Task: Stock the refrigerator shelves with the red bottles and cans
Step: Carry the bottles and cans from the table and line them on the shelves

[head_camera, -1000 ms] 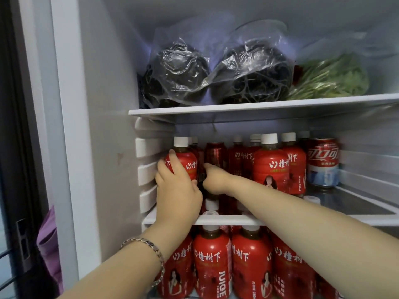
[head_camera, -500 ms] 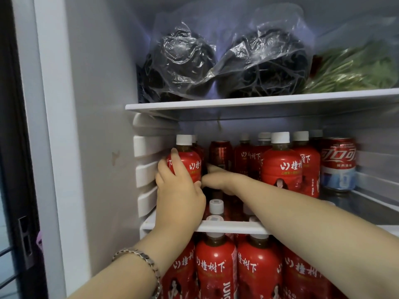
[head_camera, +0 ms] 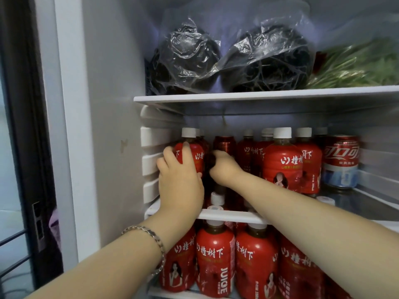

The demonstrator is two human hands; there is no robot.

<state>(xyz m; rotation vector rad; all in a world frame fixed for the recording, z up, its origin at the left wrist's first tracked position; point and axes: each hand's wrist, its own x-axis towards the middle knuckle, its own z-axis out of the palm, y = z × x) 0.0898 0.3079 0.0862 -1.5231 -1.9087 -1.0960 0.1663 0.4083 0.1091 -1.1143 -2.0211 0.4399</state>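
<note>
Leftmost bottle on the middle shelf is being gripped by the left hand, with fingers being wrapped round its red label, right by the fridge's left wall. The right hand is being held in the gap just beside it, in front of a dark can. Its fingers are curled, but whether anything's being held can't be told. A cola can is being kept on the same shelf, with more bottles below.

clear bag w/ dark stuff, 2nd dark bag touching it on the rt, green veg beside that, purple cloth low left
</note>
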